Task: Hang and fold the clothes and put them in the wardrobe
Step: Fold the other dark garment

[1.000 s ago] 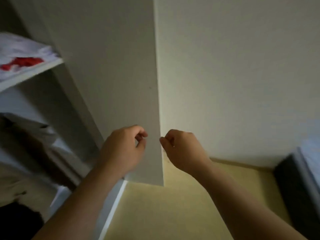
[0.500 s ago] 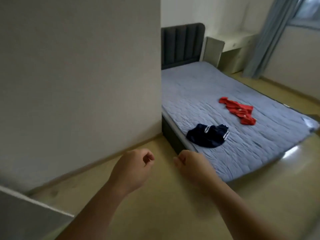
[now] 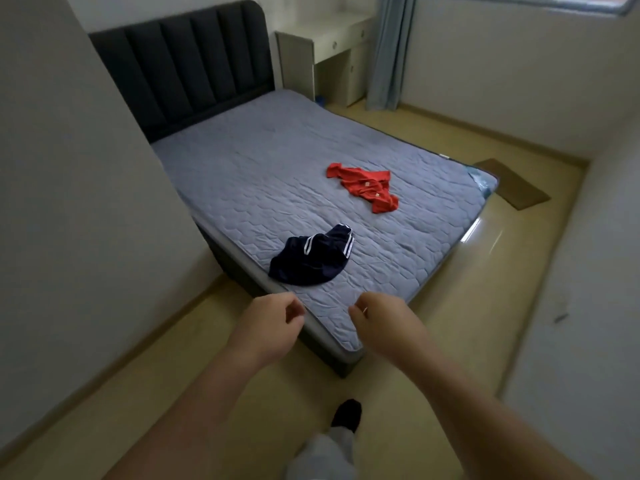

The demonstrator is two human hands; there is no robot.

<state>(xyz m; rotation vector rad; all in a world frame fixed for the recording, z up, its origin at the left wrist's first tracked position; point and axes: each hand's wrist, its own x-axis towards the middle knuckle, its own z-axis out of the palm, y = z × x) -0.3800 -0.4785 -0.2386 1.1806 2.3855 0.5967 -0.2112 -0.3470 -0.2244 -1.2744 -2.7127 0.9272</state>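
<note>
Here, your two bare forearms reach forward from the bottom of the view. Your left hand (image 3: 273, 323) and your right hand (image 3: 384, 323) are side by side, a little apart, in front of the near corner of a bed (image 3: 263, 174). Both are empty, with the fingers loosely curled and relaxed, gripping nothing.

Just beyond your hands, near the bed's closest edge, lies a crumpled pair of dark navy shorts (image 3: 311, 261) with white stripes. Farther across the grey quilted mattress, well apart from the shorts, lies a rumpled red garment (image 3: 367, 188).

A dark padded headboard (image 3: 187, 64) stands at the far end of the bed. To its right is a white table (image 3: 332, 32), and beside that hangs a pale blue curtain (image 3: 388, 50). A brown mat (image 3: 512, 183) lies on the yellowish floor (image 3: 467, 323) past the bed's far corner. A plain pale wall (image 3: 69, 202) fills the left side. Below your arms, one foot in a black sock (image 3: 346, 415) rests on the floor.
</note>
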